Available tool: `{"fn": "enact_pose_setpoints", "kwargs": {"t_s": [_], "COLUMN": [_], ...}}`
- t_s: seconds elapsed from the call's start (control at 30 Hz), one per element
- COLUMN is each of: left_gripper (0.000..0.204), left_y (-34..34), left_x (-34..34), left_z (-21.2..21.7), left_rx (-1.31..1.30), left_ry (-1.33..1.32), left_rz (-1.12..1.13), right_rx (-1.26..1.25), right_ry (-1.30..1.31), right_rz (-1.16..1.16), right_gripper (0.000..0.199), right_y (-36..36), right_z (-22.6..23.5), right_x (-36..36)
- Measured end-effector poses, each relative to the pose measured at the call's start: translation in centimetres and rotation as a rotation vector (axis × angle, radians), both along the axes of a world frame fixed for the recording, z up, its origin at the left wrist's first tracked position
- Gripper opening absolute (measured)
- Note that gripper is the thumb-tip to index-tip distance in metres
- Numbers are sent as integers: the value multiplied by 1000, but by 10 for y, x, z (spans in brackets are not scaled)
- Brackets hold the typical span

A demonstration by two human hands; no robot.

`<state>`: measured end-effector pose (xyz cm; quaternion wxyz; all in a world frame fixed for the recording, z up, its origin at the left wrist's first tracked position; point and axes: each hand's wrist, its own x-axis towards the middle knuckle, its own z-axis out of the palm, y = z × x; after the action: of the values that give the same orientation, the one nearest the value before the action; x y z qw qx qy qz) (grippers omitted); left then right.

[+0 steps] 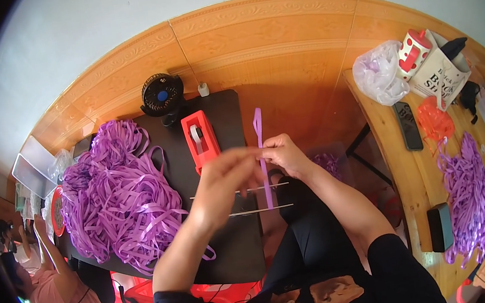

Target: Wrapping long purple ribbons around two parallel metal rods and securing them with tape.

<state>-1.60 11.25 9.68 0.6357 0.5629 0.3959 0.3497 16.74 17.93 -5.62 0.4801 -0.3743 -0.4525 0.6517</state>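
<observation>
While the R hand [285,155] has its fingers clamped on a purple strip [266,176], the L hand [218,178] is a blur beside it, so can't tell if it grips too. The strip is just off the black table [225,117], w/ its low end at 2 thin rods [253,211]. A big purple pile [121,196], red tape holder [210,137] & fan [162,95] sit on the table.

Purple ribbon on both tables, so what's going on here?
A person holds a purple ribbon strip in the right hand; the left hand, blurred, is close by, its grip unclear. The strip reaches down to two thin rods. One tangled ribbon pile lies on the dark table, another on the wooden table.
</observation>
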Motion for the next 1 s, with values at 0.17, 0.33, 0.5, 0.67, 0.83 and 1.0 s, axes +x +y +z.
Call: {"fn": "enact_pose_setpoints", "kwargs": {"t_s": [0.17, 0.33, 0.5, 0.67, 0.83, 1.0], "left_gripper": [21, 28, 35, 42, 35, 20], "left_y": [-112, -189, -193, -141, -110, -120], "left_x": [-24, -12, 21, 45, 58, 53], "left_z": [-5, -103, -224, -193, -215, -200], "left_rx": [-365, -699, 368, 582, 373, -248], "left_ry": [27, -118, 321, 531, 174, -335], "left_rz": [-336, -503, 220, 520, 653, 403], "right_rx": [-162, -275, -516, -672, -771, -836], "right_ry": [-140, -5, 104, 144, 281, 249], "right_rz": [-46, -102, -209, -349, -213, -140], "right_gripper": [16, 19, 15, 16, 19, 21], "right_y": [-9, -57, -109, -151, -175, -193], "right_z": [-38, -57, -79, -52, -66, -63], "right_x": [-7, -22, -20, -35, -27, -21]}}
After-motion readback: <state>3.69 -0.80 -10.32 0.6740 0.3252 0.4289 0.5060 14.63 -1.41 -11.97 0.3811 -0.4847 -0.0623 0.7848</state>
